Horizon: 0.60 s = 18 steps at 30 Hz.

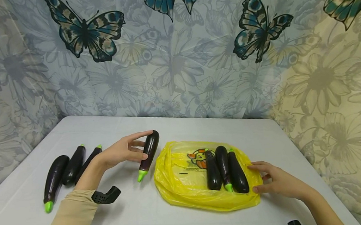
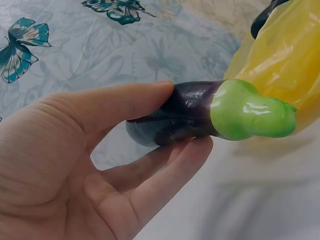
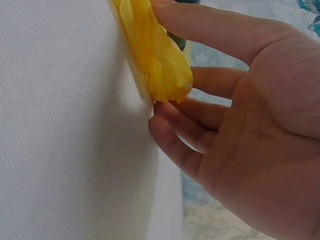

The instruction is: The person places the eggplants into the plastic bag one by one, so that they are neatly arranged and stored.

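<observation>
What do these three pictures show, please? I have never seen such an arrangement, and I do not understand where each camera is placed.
No robot works here: you see a person's bare left hand and right hand. The wide picture looks forward and down from the head. The two close pictures are taken from the wrists, one left, one right. On the white table lies an opened yellow plastic bag with three eggplants in it. Three more eggplants lie at the person's left. The left hand holds another eggplant, green end downward. The right hand holds the edge of the bag.
</observation>
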### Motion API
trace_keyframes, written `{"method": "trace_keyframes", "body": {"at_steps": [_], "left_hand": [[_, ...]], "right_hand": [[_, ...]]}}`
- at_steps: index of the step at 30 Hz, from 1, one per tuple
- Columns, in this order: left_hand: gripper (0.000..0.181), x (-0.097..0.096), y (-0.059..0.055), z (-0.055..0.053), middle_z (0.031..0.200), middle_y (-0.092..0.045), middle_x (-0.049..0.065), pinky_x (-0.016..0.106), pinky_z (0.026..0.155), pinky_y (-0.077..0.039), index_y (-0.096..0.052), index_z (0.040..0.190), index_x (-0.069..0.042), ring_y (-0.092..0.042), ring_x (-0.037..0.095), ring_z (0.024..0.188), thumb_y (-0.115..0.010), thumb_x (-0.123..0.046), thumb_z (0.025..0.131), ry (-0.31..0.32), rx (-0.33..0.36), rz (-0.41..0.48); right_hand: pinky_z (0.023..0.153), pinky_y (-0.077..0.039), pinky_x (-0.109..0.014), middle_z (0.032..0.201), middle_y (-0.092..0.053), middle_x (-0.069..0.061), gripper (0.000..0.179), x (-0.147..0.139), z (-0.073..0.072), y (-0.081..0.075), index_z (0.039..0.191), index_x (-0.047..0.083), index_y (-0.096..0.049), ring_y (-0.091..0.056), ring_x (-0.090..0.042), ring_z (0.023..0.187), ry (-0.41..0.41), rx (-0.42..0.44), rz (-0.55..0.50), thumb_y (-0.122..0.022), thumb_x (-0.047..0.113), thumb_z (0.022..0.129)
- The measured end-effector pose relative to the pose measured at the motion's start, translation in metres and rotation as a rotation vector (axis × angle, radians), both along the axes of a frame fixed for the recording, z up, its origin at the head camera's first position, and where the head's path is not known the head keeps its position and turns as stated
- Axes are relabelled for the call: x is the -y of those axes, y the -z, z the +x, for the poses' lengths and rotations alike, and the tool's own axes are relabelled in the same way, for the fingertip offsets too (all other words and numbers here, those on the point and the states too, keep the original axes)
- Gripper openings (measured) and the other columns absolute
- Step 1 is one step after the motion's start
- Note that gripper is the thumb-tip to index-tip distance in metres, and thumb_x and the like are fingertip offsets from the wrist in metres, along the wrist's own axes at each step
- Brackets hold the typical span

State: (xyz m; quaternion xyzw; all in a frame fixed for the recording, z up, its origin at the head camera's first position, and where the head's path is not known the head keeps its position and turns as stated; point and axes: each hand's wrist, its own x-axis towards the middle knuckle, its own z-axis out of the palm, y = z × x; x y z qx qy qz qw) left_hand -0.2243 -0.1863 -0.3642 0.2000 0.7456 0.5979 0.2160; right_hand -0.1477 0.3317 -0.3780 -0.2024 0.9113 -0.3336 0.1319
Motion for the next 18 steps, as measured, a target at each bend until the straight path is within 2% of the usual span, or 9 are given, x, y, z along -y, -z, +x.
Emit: {"method": "trace_keyframes", "body": {"at_steps": [7,10,14,18], "left_hand": [[0.083,-0.006,-0.004,0.003,0.144,-0.042,0.02,0.045,0.09,-0.05,-0.038,0.152,-0.034,-0.061,0.031,0.113,-0.081,-0.017,0.083,-0.006,-0.058,-0.03],[0.084,-0.009,-0.005,0.003,0.145,-0.043,0.015,0.046,0.091,-0.049,-0.039,0.151,-0.038,-0.059,0.029,0.116,-0.083,-0.019,0.082,-0.021,-0.084,-0.026],[0.083,-0.014,-0.006,0.004,0.143,-0.046,0.008,0.047,0.093,-0.048,-0.04,0.149,-0.041,-0.056,0.028,0.12,-0.083,-0.019,0.082,-0.039,-0.119,0.008],[0.083,-0.019,-0.008,0.006,0.139,-0.051,0.008,0.049,0.094,-0.047,-0.039,0.15,-0.04,-0.058,0.029,0.118,-0.082,-0.018,0.082,-0.058,-0.139,0.053]], "right_hand": [[0.079,-0.05,-0.031,0.145,-0.033,-0.033,0.073,-0.001,0.0,0.001,0.142,-0.005,-0.047,-0.052,-0.027,0.1,-0.001,0.001,-0.009,-0.08,0.026,0.084],[0.079,-0.05,-0.032,0.145,-0.033,-0.033,0.073,-0.001,0.0,0.001,0.142,-0.005,-0.048,-0.052,-0.027,0.1,0.0,-0.001,-0.007,-0.08,0.026,0.084],[0.078,-0.05,-0.032,0.145,-0.033,-0.033,0.073,-0.001,0.0,0.001,0.142,-0.005,-0.048,-0.052,-0.027,0.1,-0.001,-0.005,-0.007,-0.08,0.026,0.084],[0.078,-0.05,-0.031,0.145,-0.033,-0.033,0.072,-0.001,0.0,0.002,0.141,-0.005,-0.048,-0.052,-0.027,0.099,-0.007,-0.01,-0.01,-0.08,0.026,0.084]]}}
